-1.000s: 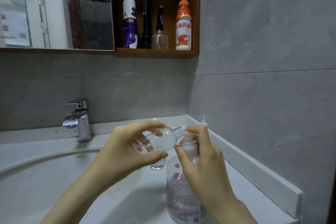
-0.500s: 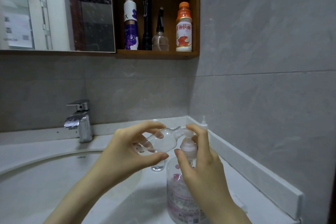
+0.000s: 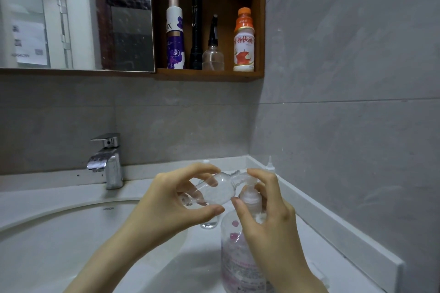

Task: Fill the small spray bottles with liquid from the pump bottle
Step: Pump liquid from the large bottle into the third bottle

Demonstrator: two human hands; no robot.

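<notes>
The pump bottle [image 3: 238, 266] stands upright on the white countertop [image 3: 59, 194] at the near right edge of the view. Its body is clear with pink print. The right hand [image 3: 271, 226] covers its upper part. The index finger is curled over the top of the pump head [image 3: 250, 195], and the thumb lies against the left side of the pump collar. Whether the head is pressed down cannot be told.

The left hand [image 3: 164, 211] holds the small spray bottle [image 3: 214, 191] in the air, just left of the pump head. The thumb lies under the bottle body and the curled fingers lie over it. The bottle is clear, uncapped and tilted, with its threaded neck raised toward the right. The neck meets the pump spout. No liquid level can be made out inside.

A second small clear bottle [image 3: 208, 225] stands on the countertop below the left thumb, mostly hidden. The basin [image 3: 59, 245] lies to the left, with a chrome faucet [image 3: 108, 164] at its rear rim. A small bottle with a pointed white tip [image 3: 270, 165] stands near the right wall.

On the wall above, a wooden shelf [image 3: 207, 75] carries four items. They are a white and purple can [image 3: 175, 38], a black flashlight [image 3: 196, 33], a clear bottle with a black nozzle [image 3: 213, 54] and an orange-capped drink bottle [image 3: 243, 40]. A mirror [image 3: 71, 14] hangs to the left of the shelf.
</notes>
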